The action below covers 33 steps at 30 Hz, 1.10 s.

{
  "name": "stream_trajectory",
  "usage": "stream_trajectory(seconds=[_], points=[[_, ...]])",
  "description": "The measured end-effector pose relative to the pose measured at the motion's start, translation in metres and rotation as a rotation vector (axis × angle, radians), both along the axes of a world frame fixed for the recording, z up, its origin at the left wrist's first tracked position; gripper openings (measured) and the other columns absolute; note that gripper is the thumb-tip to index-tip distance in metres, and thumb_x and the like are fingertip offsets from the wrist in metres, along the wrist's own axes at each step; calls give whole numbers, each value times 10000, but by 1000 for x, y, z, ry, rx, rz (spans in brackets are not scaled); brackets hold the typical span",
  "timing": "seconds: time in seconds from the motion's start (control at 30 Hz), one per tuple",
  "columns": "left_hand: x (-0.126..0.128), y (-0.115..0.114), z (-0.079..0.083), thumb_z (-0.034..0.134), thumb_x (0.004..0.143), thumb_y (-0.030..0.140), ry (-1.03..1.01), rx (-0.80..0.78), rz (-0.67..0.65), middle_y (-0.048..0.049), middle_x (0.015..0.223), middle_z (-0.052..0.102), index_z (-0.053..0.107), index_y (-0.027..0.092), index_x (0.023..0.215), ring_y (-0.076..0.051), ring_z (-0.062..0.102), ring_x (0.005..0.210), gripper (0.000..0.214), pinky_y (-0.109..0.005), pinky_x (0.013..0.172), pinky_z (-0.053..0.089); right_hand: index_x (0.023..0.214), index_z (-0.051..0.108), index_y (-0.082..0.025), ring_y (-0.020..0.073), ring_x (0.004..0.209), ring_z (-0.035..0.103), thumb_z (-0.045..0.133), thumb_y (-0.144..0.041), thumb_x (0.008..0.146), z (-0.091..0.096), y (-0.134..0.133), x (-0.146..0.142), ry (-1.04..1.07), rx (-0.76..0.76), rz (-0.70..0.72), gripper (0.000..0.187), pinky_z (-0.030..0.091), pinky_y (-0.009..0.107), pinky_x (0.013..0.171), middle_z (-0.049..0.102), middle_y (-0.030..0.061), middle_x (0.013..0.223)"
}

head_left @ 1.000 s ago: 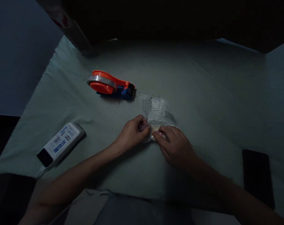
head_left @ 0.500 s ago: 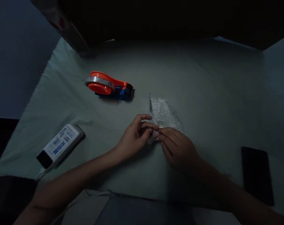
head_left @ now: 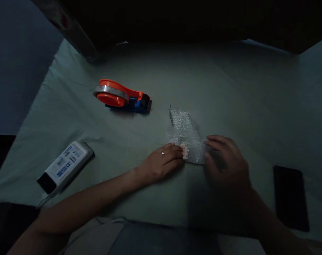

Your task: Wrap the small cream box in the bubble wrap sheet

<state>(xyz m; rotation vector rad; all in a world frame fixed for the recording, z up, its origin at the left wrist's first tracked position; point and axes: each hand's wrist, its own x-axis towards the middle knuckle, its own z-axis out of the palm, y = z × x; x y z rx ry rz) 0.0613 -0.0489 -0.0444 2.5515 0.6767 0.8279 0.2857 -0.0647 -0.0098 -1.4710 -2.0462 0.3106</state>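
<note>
A piece of bubble wrap [head_left: 186, 124] lies on the cloth in front of me, its upper left edge curling up. Near its lower left corner rests a small pale, pinkish object [head_left: 186, 151]; its kind is too dim to tell. My left hand [head_left: 162, 163], a ring on one finger, lies flat with its fingertips on that object and the edge of the wrap. My right hand [head_left: 227, 163] is at the wrap's right edge, fingers apart and slightly blurred, with nothing visible in it. Whether its fingertips touch the wrap I cannot tell.
An orange and blue tape dispenser [head_left: 123, 97] with a roll of clear tape sits at the upper left. To the left lies a white power bank [head_left: 65, 166] with a cable. A dark phone [head_left: 291, 198] lies at the right. A large dark panel [head_left: 193, 21] stands across the back.
My hands have come apart from their pinch over the wrap. The left has flattened onto the small object, and the right has moved right and spread its fingers. The wrap's lower part now shows.
</note>
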Motion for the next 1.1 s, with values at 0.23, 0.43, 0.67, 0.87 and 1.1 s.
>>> stream_trajectory(seconds=[0.23, 0.43, 0.67, 0.87, 1.1], points=[[-1, 2, 2, 453, 919, 116, -35, 37, 8, -106, 1041, 676, 565, 121, 1037, -189, 590, 1128, 163, -401, 1026, 468, 1284, 473, -129, 202, 632, 634, 510, -520, 831, -6, -10, 26, 78, -680, -362, 600, 502, 341, 633, 655, 25, 686], [0, 8, 4, 475, 916, 124, -56, 34, -8, -125, 1053, 670, 570, 112, 1063, -204, 578, 1148, 175, -389, 981, 509, 1324, 407, -169, 175, 566, 613, 644, -459, 730, -17, -15, 4, 612, -877, -497, 703, 495, 302, 531, 647, 1, 695], [-1, 10, 3, 492, 906, 109, -7, 51, -36, -144, 1111, 663, 565, 81, 1119, -230, 535, 1207, 227, -393, 988, 502, 841, 619, -159, 97, 535, 540, 720, -332, 611, -13, -9, -21, 947, -874, -522, 305, 423, 217, 495, 643, 2, 675], [-2, 9, 1, 441, 927, 108, 30, 74, -76, -142, 1173, 641, 553, 74, 1151, -243, 497, 1245, 252, -397, 991, 498, 777, 649, -154, 97, 552, 566, 740, -325, 589, -8, -5, -43, 1074, -854, -499, 270, 448, 219, 535, 658, 1, 648], [2, 9, -2, 406, 947, 164, -5, 97, 7, -96, 1058, 661, 605, 125, 1012, -188, 588, 1094, 213, -335, 941, 516, 976, 688, -164, 144, 687, 640, 611, -324, 766, 9, -11, -53, 708, -703, -339, 275, 516, 269, 637, 704, 40, 793]])
